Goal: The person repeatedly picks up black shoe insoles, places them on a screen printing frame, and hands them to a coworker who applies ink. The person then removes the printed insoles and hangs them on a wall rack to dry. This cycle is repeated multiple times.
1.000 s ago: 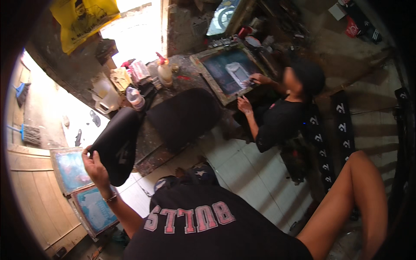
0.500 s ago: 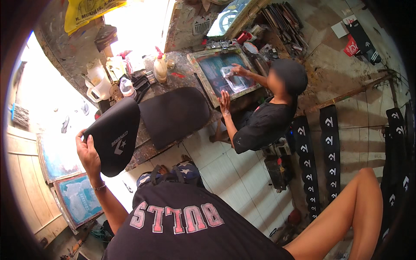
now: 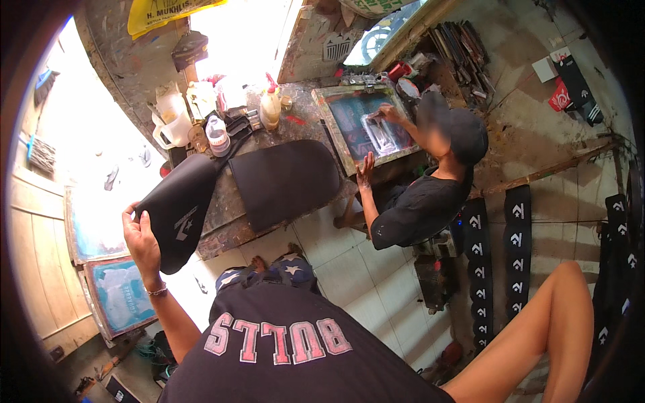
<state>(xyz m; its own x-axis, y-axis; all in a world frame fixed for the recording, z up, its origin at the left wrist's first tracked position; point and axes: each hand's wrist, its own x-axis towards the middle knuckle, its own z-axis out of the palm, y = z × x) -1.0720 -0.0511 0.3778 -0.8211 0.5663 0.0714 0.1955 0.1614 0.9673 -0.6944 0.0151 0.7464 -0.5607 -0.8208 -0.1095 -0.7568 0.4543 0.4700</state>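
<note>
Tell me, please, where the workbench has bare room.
Bare: the dark workbench between the flat black sheet, red-topped cream plastic bottle and wood-framed teal screen; also a narrow strip between that sheet and the held black curved sheet. Crowded: the far left corner, with translucent plastic jug and white round tub.

Head-worn fisheye — wide, facing down

Far left: yellow banner (image 3: 168,13), hung high. Nearer, white plastic jug (image 3: 177,129); to its right, squeeze bottle (image 3: 270,113) with red top. Left: wooden door (image 3: 44,248), grey-bristled broom (image 3: 41,155), sandal (image 3: 111,177) on bright ground. Far right: thin dark boards (image 3: 460,57), stacked; white square sheet (image 3: 545,69) right of them.
</note>
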